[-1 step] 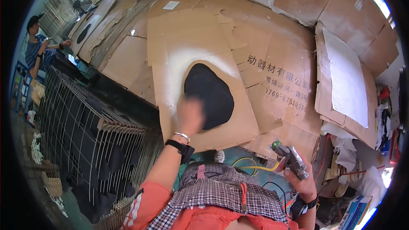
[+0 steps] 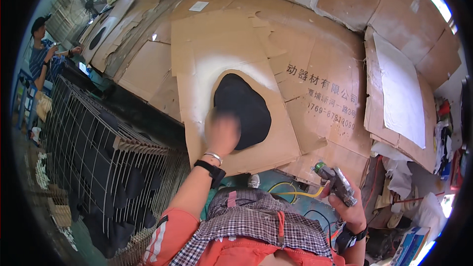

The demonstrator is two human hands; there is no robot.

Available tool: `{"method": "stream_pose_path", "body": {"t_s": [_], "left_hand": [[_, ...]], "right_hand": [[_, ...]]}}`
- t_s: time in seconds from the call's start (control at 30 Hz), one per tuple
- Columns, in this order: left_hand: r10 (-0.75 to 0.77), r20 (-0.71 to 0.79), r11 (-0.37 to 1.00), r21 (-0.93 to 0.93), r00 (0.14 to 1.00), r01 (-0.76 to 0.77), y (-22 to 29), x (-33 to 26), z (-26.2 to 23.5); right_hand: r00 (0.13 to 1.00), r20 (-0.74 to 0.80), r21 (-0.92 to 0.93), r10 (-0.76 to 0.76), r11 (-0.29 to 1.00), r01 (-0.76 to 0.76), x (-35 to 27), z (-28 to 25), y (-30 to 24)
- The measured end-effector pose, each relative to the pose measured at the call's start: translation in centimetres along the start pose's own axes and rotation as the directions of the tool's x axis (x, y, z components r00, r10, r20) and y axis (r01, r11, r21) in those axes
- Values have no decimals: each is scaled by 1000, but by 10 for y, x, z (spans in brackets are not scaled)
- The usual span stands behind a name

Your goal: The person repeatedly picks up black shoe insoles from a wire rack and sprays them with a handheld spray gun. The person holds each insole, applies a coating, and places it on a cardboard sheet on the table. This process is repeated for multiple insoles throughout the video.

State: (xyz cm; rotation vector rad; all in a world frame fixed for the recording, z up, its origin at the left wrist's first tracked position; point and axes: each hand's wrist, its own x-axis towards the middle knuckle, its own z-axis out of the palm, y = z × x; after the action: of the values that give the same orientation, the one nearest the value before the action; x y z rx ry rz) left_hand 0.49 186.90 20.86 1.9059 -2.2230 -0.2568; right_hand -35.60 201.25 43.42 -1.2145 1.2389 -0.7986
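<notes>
A flat black rounded piece (image 2: 250,106) lies on a cardboard sheet (image 2: 212,39) in front of me, with a whitish sprayed patch around its upper and left edges. My left hand (image 2: 221,135) is over the piece's lower left edge; its fingers are smeared by motion, so their grip is unclear. Low on the right, beyond the table's near edge, my right hand (image 2: 352,207) is closed around a metal spray gun (image 2: 339,186) with a green tip. A yellow hose (image 2: 300,194) runs near the gun.
At left stands a wire rack (image 2: 106,157) holding several black pieces. Cardboard walls (image 2: 345,0) line the back, and a white sheet (image 2: 399,88) hangs on the right panel. A person (image 2: 42,59) in a striped shirt is at the far left. Clutter (image 2: 409,216) crowds the lower right.
My left hand has shifted very slightly to the right over the edge of the black piece. The right hand and spray gun look the same.
</notes>
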Motion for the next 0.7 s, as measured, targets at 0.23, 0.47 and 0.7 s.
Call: {"method": "stream_pose_path", "body": {"t_s": [0.23,0.47,0.7], "left_hand": [[-116,-133,992,-62,984,109,-2,18,10],[-394,-466,898,-381,792,223,-60,-24,-37],[-511,-404,801,-544,758,250,-73,-65,-70]], "right_hand": [[1000,-2,7,-31,999,31,-3,17,-7],[996,74,62,55,996,-60,-15,32,-20],[995,-104,42,-8,999,13,-27,24,-37]]}}
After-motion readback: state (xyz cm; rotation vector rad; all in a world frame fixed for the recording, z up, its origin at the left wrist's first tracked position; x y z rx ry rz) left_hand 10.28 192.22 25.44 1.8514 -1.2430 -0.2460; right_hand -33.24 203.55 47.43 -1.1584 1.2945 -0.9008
